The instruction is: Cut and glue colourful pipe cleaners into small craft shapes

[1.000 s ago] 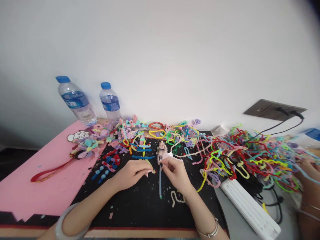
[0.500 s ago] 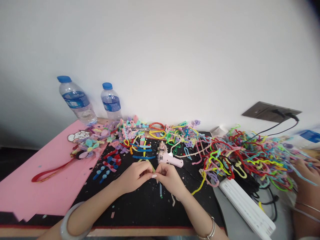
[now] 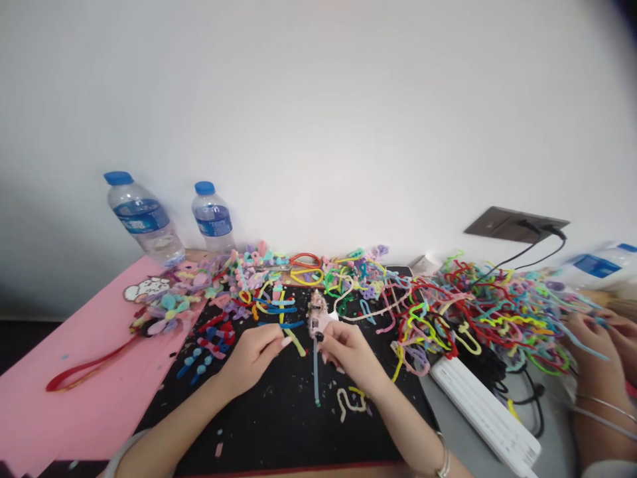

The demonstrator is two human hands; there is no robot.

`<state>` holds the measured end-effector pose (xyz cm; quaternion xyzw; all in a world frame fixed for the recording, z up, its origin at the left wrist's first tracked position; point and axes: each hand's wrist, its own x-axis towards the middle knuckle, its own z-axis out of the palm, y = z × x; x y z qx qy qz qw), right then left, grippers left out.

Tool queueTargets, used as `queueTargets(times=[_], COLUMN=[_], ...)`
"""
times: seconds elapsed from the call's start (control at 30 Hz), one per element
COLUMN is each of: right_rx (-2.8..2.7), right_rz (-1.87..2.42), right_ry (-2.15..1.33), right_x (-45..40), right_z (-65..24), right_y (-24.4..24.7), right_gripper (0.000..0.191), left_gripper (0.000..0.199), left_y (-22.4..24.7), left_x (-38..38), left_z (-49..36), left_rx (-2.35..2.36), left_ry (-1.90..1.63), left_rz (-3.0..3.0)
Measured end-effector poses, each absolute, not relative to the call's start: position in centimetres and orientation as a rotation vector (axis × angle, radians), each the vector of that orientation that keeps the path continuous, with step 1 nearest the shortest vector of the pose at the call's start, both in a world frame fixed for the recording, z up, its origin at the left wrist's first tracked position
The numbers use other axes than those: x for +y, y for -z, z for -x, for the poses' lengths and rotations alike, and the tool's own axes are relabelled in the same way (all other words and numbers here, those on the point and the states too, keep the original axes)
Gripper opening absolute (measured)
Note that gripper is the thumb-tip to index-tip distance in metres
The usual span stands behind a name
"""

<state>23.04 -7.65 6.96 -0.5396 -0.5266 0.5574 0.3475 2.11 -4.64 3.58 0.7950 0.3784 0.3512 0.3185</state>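
Observation:
My left hand (image 3: 256, 355) pinches a pale yellow-green pipe cleaner piece (image 3: 298, 345), whose end sticks out to the right of the fingertips. My right hand (image 3: 348, 352) is closed at the fingertips around the black tip of a pink hot glue gun, or something dark beside it; a translucent blue-grey stick (image 3: 316, 378) hangs down at that spot. The glue gun (image 3: 318, 317) lies behind, partly covered by my right hand. Blue pipe cleaner pieces (image 3: 281, 324) lie just beyond my left hand. Cream and yellow pieces (image 3: 352, 401) lie on the black mat (image 3: 279, 425).
Piles of colored pipe cleaners (image 3: 478, 305) spread along the wall. Two water bottles (image 3: 144, 222) stand at the back left by pink paper (image 3: 89, 332). A white power strip (image 3: 485, 415) with cables lies at right, near another person's hands (image 3: 597, 345).
My hands have moved apart from each other. The yellow-green piece stays with my left hand. The glue stick shows more fully, and the view has shifted a little.

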Motion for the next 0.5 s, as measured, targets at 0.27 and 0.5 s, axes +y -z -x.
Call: queueTargets(times=[0.27, 0.5], right_rx=[-1.5, -1.753], right_rz=[2.04, 2.501], right_ry=[-0.115, 0.022], right_x=[-3.8, 4.1], right_z=[-36.4, -41.3], right_y=[-12.6, -10.3], right_gripper=[0.024, 0.026], left_gripper=[0.045, 0.046], left_y=[-2.6, -2.3], left_x=[-2.3, -2.1], left_z=[0.6, 0.4], left_rx=[1.246, 1.26], left_ry=[-1.113, -1.064], left_rz=[-1.879, -1.887])
